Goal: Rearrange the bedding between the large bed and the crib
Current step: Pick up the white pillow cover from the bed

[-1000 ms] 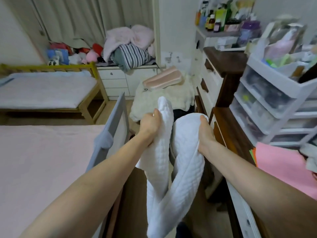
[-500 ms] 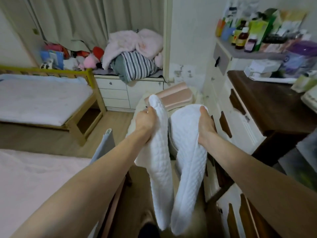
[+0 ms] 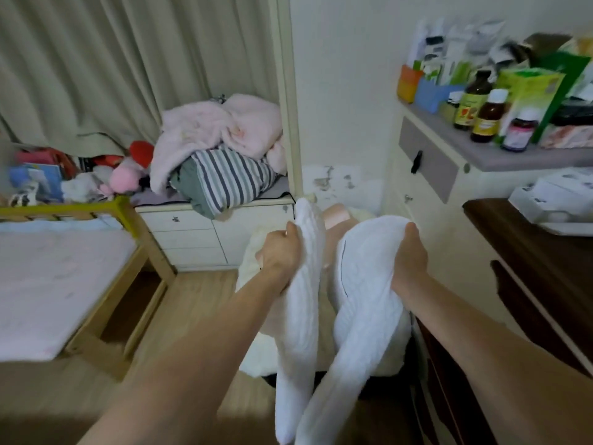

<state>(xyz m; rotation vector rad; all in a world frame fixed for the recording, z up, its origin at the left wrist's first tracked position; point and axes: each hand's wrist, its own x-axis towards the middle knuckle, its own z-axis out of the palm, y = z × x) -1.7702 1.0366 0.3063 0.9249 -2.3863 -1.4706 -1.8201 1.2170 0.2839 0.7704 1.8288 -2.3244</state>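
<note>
Far to the left of both hands, the crib (image 3: 96, 284) was the largest thing in sight, its pale mattress lying inside a yellow wooden frame whose corner post stood well left of the left hand. Beyond the hands and to their left hung the grey-green curtain (image 3: 112, 65), and under it, just past the left hand, sat a low white drawer unit (image 3: 192, 232) heaped with a pink blanket (image 3: 218, 130) over a striped pillow (image 3: 231, 178). To the right of the right hand stood a dark wooden dresser (image 3: 529, 261), and above and beyond it a white cabinet (image 3: 430, 162) whose top carried brown bottles (image 3: 487, 114) and boxes. Between the two hands hung the white quilted blanket (image 3: 362, 303), gathered in two folds that drooped below the wrists toward the wooden floor (image 3: 199, 303) and met low down; it was held in the air, well clear of the crib. Just beyond the hands lay a cream fluffy throw (image 3: 253, 252). The left hand (image 3: 282, 252) was curled around the upper edge of the left fold, thumb on top. The right hand (image 3: 410, 255) gripped the rounded top of the right fold, fingers wrapped into the cloth.
</note>
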